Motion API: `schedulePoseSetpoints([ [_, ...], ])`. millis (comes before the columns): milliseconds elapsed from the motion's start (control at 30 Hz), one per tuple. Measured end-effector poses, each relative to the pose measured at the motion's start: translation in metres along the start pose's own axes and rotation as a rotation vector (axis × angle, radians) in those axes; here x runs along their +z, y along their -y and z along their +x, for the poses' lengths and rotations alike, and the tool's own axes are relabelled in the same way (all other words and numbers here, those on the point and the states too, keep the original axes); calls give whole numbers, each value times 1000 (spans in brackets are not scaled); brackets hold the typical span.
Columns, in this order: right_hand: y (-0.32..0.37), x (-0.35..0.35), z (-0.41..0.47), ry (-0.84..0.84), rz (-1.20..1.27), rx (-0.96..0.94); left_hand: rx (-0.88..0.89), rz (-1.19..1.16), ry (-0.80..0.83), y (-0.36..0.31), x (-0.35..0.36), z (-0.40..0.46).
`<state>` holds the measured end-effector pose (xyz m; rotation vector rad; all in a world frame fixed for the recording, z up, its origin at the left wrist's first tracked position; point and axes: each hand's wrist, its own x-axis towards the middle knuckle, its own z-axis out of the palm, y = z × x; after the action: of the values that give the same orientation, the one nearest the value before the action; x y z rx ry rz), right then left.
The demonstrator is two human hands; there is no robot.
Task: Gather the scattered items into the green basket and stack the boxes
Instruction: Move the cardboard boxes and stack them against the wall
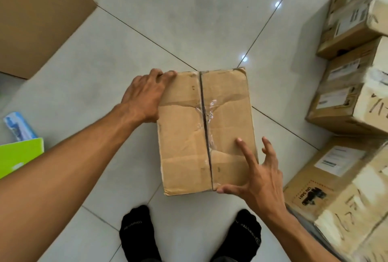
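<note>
We see pale floor tiles (189,9) carrying everything, with a big plain carton (37,16) at the far-left corner of the floor in view and a pile of labelled boxes (352,98) along the right edge, partly cut off and blurred, so we can't count them or read the labels. The task's thing here is the taped cardboard box (205,131), dead centre just beyond the socked feet (138,232), long axis running away from us, tape seam along that axis. We judge it sits between both hands, about equally near each; whether it rests on the tiles or is already lifted we can't tell. Left hand (144,96) grips the box's far-left corner, fingers curled over the top edge, palm on the left side. Right hand (260,173) is at the near-right corner, fingers spread and straight, thumb at the near edge, fingertips touching or just off the top, not closed round it. The stack lies to the right, so the coming move likely swings that way. At the left edge a green thing (19,156) is cut off, maybe the basket, unclear; a blue-white pack (19,125) lies just beyond it.
</note>
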<state>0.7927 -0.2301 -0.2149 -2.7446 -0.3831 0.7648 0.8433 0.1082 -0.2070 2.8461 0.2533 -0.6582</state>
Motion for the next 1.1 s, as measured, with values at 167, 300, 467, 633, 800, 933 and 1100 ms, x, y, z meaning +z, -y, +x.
schedulePoseSetpoints([
  [167,1,2,1,47,318,115,-144,24,135,19,3,-34],
  [300,9,3,11,70,730,283,-173,-131,191,25,13,-63],
  [467,28,-9,13,24,606,274,-171,-194,146,27,11,-92],
  [633,63,-66,13,-54,521,209,-205,-230,35,36,-39,-122],
  [800,130,-161,43,-169,467,93,-261,-311,-162,58,-137,-133],
  [933,188,-248,70,-228,444,-29,-310,-355,-284,72,-226,-138],
  [1100,236,-329,110,-271,467,-149,-345,-407,-435,78,-299,-127],
])
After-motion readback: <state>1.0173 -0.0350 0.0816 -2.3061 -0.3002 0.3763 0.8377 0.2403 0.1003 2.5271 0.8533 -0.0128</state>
